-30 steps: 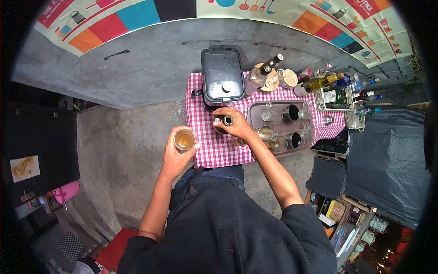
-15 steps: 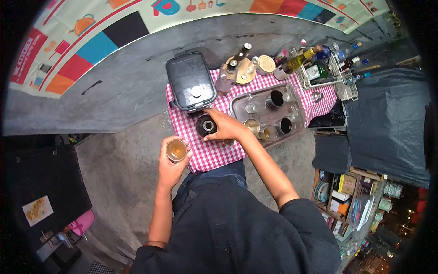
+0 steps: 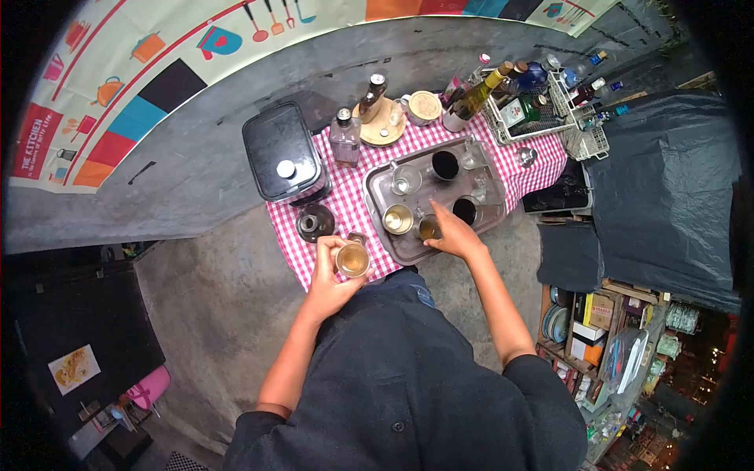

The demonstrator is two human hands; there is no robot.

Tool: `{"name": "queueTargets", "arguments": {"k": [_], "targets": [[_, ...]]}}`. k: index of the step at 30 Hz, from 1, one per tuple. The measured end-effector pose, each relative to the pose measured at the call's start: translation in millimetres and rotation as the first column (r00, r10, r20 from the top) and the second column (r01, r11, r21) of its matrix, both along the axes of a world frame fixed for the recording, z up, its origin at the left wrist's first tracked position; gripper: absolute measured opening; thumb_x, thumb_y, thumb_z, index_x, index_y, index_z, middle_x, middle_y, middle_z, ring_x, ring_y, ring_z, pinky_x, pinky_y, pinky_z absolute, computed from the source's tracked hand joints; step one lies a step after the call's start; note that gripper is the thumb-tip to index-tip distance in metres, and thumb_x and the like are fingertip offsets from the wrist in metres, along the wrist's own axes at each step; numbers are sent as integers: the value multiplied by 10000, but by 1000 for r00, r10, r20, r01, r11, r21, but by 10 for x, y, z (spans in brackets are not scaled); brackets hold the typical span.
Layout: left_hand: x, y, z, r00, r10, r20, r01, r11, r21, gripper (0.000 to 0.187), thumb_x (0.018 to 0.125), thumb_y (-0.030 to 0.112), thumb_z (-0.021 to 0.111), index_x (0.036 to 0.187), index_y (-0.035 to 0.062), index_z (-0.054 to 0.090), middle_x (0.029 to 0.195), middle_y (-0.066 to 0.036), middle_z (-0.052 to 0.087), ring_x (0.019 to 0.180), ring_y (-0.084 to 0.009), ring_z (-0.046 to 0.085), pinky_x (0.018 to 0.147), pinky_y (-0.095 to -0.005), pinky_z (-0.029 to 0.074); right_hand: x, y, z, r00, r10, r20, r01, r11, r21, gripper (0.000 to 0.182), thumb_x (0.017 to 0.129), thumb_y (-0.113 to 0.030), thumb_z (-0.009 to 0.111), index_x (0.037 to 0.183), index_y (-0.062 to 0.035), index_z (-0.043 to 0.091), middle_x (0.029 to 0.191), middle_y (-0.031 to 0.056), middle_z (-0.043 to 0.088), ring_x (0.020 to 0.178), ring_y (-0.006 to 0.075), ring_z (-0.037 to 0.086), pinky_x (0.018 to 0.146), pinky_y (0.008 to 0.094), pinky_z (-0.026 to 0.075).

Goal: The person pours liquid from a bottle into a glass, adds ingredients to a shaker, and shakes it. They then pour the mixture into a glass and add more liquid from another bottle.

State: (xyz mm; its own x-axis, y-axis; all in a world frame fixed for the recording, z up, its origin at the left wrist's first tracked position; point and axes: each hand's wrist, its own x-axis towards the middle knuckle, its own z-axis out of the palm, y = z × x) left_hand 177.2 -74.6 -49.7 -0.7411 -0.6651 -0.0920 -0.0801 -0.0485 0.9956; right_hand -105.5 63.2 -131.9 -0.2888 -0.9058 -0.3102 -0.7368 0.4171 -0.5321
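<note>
My left hand is closed round a clear glass of amber liquid, held above the near edge of the checked cloth. At the near side of the brown tray, my right hand has its thumb and fingers round a glass mug with amber liquid, which still stands on the tray. A metallic cup is just left of that mug. Close beyond my left hand stands a dark, open-necked bottle. A small jigger-like cup, partly hidden, sits beside the held glass.
The tray also carries black cups and clear glass mugs. A black lidded bin stands at the left. Behind are a square bottle, a round wooden board, a tall yellow-green bottle and a bottle rack.
My right hand has let go of the dark bottle and moved right to the glass mug on the tray. My left hand has carried its glass rightward. The camera view has shifted.
</note>
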Motion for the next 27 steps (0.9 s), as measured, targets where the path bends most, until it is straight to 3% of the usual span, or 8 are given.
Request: {"name": "queueTargets", "arguments": {"k": [1, 3, 5, 9, 14, 21, 27], "targets": [[-98, 73, -2, 999, 3, -34, 0, 996, 95, 555, 777, -57, 748, 1129, 101, 350, 1072, -101, 595, 1008, -161, 590, 902, -328, 482, -33, -17, -16, 998, 64, -18, -64, 998, 3, 991, 702, -217, 840, 1475, 21, 268, 1439, 259, 425, 1297, 390, 475, 1076, 409, 418], [-249, 189, -81, 998, -9, -63, 16, 993, 113, 547, 774, -55, 752, 1131, 94, 365, 1091, -90, 580, 1018, -153, 580, 914, -318, 473, -94, -57, -88, 995, 81, 62, -84, 995, 45, 980, 684, -215, 853, 1457, 13, 296, 1397, 250, 460, 1268, 397, 493, 1051, 420, 433], [-376, 291, -128, 999, 6, -37, -2, 995, 102, 548, 772, -55, 753, 1134, 92, 369, 1106, -86, 565, 1030, -148, 572, 919, -312, 470, -148, -49, -277, 974, 221, 48, -222, 974, 38, 942, 678, -205, 854, 1431, 9, 329, 1326, 237, 501, 1227, 402, 516, 1019, 438, 447], [-587, 479, -272, 998, 68, 11, -69, 992, 102, 551, 770, -54, 759, 1144, 87, 380, 1137, -71, 519, 1061, -137, 552, 925, -305, 466, -243, -39, -464, 939, 325, 111, -318, 945, -70, 867, 700, -205, 838, 1416, -57, 373, 1233, 217, 522, 1162, 404, 542, 981, 450, 460], [-778, 679, -643, 982, 185, 36, -188, 973, 136, 536, 803, -29, 754, 1165, 64, 370, 1066, -76, 581, 1022, -136, 600, 873, -292, 515, -288, -11, -480, 918, 362, 160, -355, 932, -70, 813, 729, -223, 822, 1405, -75, 396, 1199, 208, 514, 1157, 407, 536, 973, 454, 461], [-938, 853, -1177, 950, 293, 110, -306, 942, 138, 502, 818, -10, 753, 1168, 52, 398, 1113, -94, 607, 1035, -138, 610, 879, -291, 517, -381, -47, -504, 885, 437, 164, -427, 900, -91, 789, 752, -256, 812, 1399, -66, 403, 1201, 213, 509, 1164, 406, 533, 974, 459, 461], [-958, 890, -1513, 917, 353, 186, -369, 927, 58, 466, 829, 63, 777, 1160, 29, 451, 1059, -95, 659, 987, -146, 631, 858, -300, 515, -435, -72, -522, 859, 484, 170, -474, 875, -97, 791, 751, -287, 814, 1388, -60, 405, 1203, 217, 505, 1167, 408, 536, 974, 459, 463]]}}
